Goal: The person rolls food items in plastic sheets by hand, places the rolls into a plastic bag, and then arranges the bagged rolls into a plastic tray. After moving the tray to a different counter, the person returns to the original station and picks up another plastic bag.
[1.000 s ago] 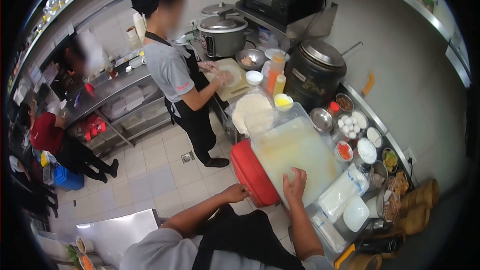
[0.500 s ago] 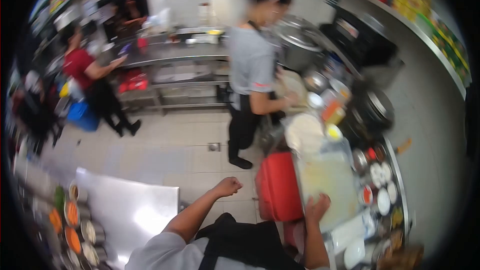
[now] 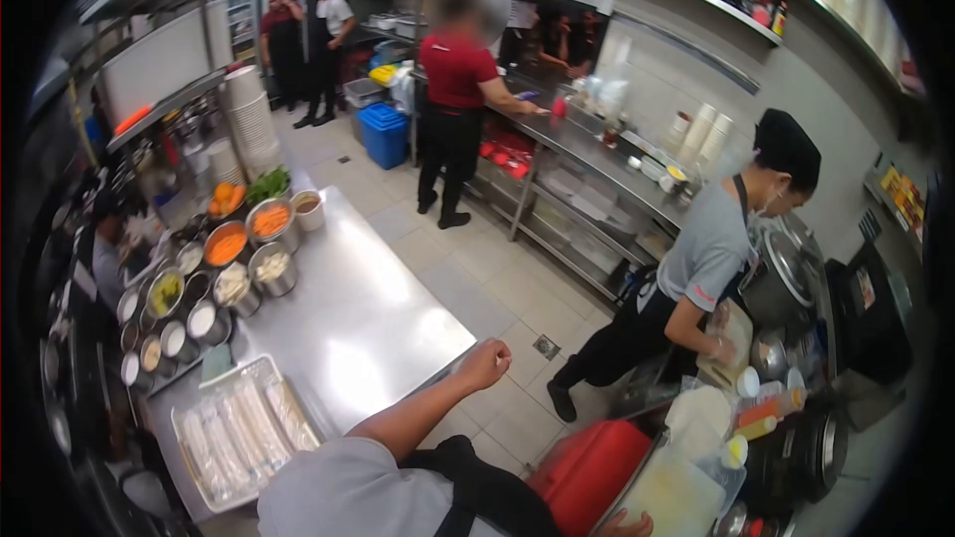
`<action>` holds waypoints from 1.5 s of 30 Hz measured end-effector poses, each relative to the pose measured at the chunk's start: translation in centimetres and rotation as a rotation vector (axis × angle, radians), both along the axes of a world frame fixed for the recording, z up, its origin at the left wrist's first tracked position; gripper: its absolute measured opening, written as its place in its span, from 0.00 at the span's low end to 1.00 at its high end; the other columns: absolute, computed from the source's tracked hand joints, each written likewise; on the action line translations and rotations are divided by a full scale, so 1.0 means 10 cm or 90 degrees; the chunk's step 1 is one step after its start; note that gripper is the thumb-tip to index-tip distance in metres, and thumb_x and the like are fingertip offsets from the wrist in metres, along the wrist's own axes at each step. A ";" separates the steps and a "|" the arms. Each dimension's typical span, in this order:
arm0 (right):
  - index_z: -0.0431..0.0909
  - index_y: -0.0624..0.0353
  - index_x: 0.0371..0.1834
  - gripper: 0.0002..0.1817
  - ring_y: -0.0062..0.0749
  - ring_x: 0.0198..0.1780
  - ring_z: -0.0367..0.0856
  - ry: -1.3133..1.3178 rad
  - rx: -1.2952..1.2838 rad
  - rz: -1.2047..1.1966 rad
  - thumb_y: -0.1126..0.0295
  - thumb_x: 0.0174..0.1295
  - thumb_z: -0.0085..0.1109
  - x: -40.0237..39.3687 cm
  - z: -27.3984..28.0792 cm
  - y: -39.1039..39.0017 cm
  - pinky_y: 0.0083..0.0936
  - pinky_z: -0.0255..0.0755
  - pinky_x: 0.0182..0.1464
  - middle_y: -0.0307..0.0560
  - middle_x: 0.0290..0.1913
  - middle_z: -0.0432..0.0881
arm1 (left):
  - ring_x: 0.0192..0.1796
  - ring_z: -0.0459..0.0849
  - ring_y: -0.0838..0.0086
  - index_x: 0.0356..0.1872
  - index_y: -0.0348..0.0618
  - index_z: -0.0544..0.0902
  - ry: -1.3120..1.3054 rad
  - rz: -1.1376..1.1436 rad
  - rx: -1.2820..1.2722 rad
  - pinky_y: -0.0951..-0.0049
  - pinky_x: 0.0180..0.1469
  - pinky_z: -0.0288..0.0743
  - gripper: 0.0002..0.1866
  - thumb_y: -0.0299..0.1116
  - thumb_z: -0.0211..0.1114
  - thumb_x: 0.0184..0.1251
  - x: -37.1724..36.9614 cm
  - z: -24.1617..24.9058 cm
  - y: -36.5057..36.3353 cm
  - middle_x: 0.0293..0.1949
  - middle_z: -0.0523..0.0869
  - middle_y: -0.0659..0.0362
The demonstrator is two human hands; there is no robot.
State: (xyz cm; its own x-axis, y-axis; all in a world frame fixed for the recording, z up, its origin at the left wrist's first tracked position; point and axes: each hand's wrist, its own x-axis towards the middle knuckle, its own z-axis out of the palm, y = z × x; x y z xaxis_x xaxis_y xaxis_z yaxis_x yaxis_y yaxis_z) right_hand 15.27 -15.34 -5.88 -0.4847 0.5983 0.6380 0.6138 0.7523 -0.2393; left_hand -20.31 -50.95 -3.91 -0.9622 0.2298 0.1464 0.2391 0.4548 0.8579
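My left hand [image 3: 484,363] hangs in the air by the corner of the steel table [image 3: 398,323], its fingers curled in and nothing showing in them. Low in the view, my right hand [image 3: 629,525] is cut off by the bottom edge. Its fingers are spread beside the pale cutting board [image 3: 674,499], close to its near side. A red bin [image 3: 587,472] stands between my body and that counter. On the steel table lies a tray [image 3: 176,425] of long items wrapped in clear plastic.
Metal tubs with shredded orange food [image 3: 227,245] and other ingredients line the table's left side. A co-worker in grey [image 3: 708,239] handles a board at the right counter. Another person in red [image 3: 458,70] stands at the back counter. Sauce bottles [image 3: 771,410] and a large pot [image 3: 781,278] are at right.
My view has swung left, bringing the steel table, the tray and the tubs into fuller view. The right counter and my right hand have shifted toward the bottom edge.
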 end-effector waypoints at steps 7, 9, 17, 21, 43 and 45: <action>0.72 0.61 0.59 0.29 0.58 0.60 0.72 0.030 0.001 0.101 0.49 0.65 0.61 0.04 0.02 0.01 0.55 0.67 0.60 0.58 0.56 0.75 | 0.50 0.81 0.51 0.45 0.42 0.81 0.154 0.263 -0.112 0.56 0.52 0.78 0.13 0.33 0.70 0.61 0.58 -0.14 -0.56 0.48 0.78 0.48; 0.72 0.60 0.59 0.29 0.57 0.59 0.72 0.025 -0.005 0.117 0.49 0.65 0.61 0.09 -0.02 0.05 0.56 0.67 0.60 0.58 0.55 0.75 | 0.51 0.81 0.51 0.45 0.42 0.82 0.076 0.313 -0.157 0.55 0.52 0.78 0.14 0.36 0.70 0.61 0.77 -0.18 -0.67 0.47 0.78 0.48; 0.71 0.58 0.61 0.27 0.57 0.59 0.74 -0.030 -0.090 0.113 0.51 0.66 0.59 0.13 0.14 -0.01 0.52 0.68 0.61 0.60 0.58 0.75 | 0.48 0.83 0.52 0.43 0.43 0.81 0.098 0.172 -0.372 0.54 0.51 0.78 0.24 0.54 0.71 0.61 1.24 -0.26 -1.07 0.43 0.80 0.49; 0.70 0.66 0.58 0.27 0.62 0.61 0.69 0.043 -0.100 0.187 0.63 0.60 0.65 0.01 -0.38 0.28 0.54 0.62 0.65 0.64 0.57 0.74 | 0.44 0.87 0.49 0.43 0.41 0.81 0.013 0.150 -0.366 0.53 0.49 0.79 0.28 0.59 0.71 0.59 1.07 -0.18 -1.13 0.39 0.88 0.46; 0.79 0.59 0.42 0.10 0.48 0.56 0.73 0.186 -0.270 0.169 0.71 0.58 0.64 0.22 0.12 0.21 0.41 0.66 0.60 0.51 0.50 0.76 | 0.29 0.81 0.50 0.27 0.43 0.72 0.154 0.182 -0.507 0.50 0.35 0.74 0.26 0.57 0.67 0.66 0.92 -0.59 -1.08 0.24 0.80 0.53; 0.80 0.57 0.37 0.05 0.48 0.53 0.75 0.185 -0.265 0.168 0.73 0.57 0.64 0.44 0.36 0.22 0.40 0.68 0.56 0.50 0.45 0.78 | 0.29 0.81 0.50 0.27 0.44 0.71 0.152 0.177 -0.530 0.50 0.35 0.74 0.26 0.57 0.66 0.67 0.95 -0.53 -1.06 0.25 0.81 0.53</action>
State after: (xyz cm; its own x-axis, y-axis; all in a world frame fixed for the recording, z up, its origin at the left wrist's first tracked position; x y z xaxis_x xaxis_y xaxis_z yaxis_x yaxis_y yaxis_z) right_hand 19.65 -13.12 -2.31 -0.4921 0.7103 0.5033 0.2823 0.6772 -0.6795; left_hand -10.78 -61.58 -9.21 -0.9641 0.1142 0.2398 0.1570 0.9732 0.1680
